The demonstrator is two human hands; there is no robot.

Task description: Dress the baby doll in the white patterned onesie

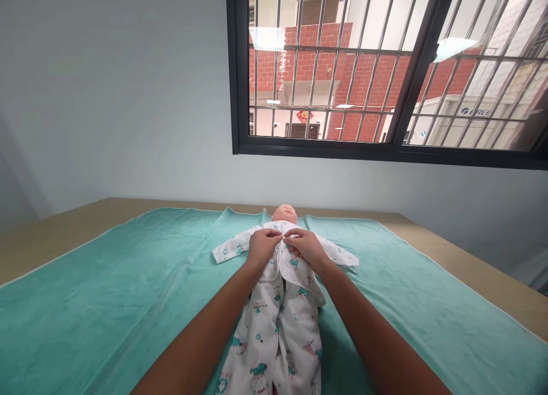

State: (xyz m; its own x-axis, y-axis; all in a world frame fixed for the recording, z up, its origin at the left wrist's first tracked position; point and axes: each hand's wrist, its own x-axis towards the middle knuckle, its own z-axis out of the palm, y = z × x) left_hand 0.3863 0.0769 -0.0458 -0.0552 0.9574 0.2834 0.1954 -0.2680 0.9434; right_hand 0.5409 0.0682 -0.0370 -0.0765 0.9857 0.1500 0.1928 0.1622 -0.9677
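Note:
A baby doll point(285, 213) lies on its back, dressed in a white printed baby jacket point(295, 262) and matching trousers point(261, 332). Both sleeves spread out to the sides. My left hand point(264, 245) pinches the left front edge of the jacket near the chest. Close beside it, my right hand point(307, 245) pinches the other front edge, the fingertips of both hands almost meeting. Below the hands the jacket fronts hang apart in a narrow gap. Whether a fastener sits between the fingertips is too small to tell.
A green blanket point(128, 281) covers most of the wooden table point(432, 244), whose bare edges show at the sides and back. Behind stands a pale wall point(128, 98) with a dark-framed, barred window point(317, 146).

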